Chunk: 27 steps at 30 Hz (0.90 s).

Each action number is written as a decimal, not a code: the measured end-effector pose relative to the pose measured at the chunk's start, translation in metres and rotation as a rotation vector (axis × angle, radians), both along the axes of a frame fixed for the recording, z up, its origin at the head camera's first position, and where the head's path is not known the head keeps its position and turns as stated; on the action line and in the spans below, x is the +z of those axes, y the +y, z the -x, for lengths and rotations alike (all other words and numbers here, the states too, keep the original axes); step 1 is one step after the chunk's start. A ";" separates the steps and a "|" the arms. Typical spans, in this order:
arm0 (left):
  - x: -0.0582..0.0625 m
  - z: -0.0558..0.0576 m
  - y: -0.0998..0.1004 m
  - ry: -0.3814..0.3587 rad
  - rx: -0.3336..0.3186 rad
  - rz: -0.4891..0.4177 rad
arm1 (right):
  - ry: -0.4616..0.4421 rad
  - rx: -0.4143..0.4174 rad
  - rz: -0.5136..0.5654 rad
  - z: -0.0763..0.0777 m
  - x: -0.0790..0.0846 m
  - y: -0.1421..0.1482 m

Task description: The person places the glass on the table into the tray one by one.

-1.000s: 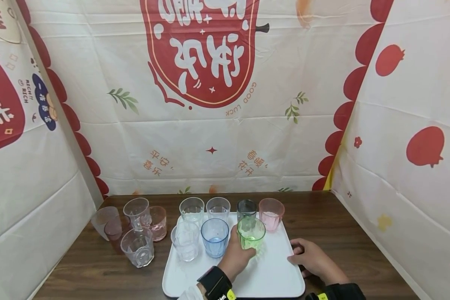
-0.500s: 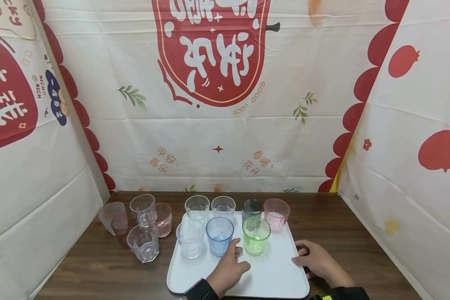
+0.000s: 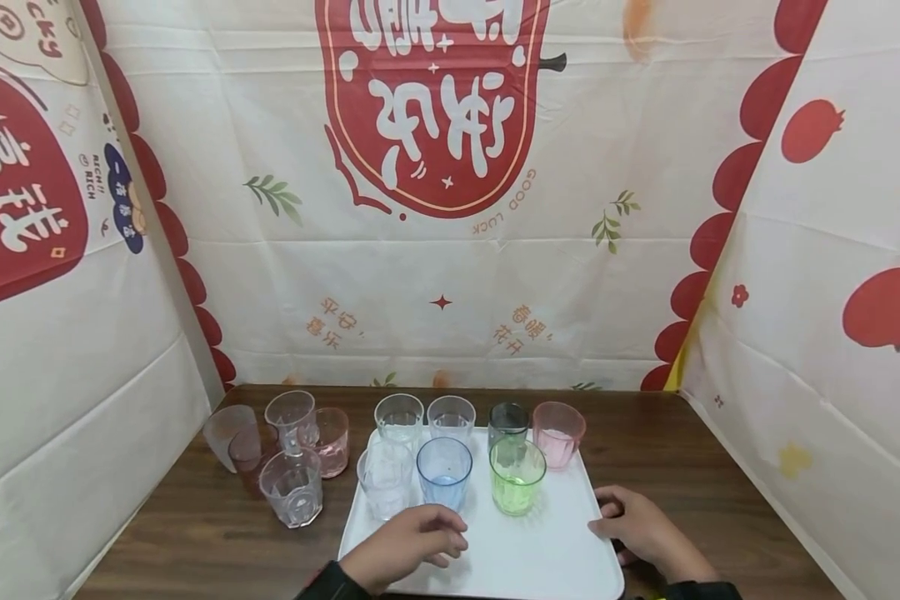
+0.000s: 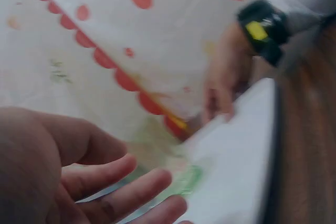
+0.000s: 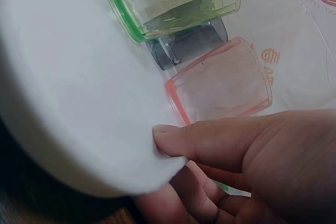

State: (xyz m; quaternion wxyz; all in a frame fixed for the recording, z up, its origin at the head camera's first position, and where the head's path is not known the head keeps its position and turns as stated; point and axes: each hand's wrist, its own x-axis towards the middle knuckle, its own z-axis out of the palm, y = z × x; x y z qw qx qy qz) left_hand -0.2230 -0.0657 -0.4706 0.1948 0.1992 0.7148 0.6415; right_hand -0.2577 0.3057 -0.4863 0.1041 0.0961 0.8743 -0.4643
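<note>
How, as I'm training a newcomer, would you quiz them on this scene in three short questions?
1. True or false: the right hand grips the tray by its edge.
2. In the head view, the green cup stands: (A) nearer the person than the dark grey cup; (B) farther away than it; (C) off the tray.
3. Fill in: the left hand holds ____.

Key: 1. True. 2. A. 3. Nothing.

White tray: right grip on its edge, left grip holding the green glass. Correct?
Wrong on the left grip: the head view shows it holding nothing, clear of the green glass, which stands on the white tray. The right grip is on the tray's edge, as you say.
</note>
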 end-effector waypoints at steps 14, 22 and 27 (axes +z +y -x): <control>0.061 -0.003 -0.127 0.137 0.227 -0.018 | -0.001 -0.001 0.002 0.000 0.002 -0.002; 0.060 -0.008 -0.190 0.193 0.428 -0.106 | -0.022 -0.008 -0.013 0.005 -0.001 0.001; 0.047 -0.006 -0.224 0.204 0.502 -0.165 | -0.032 -0.011 -0.012 0.006 -0.003 0.002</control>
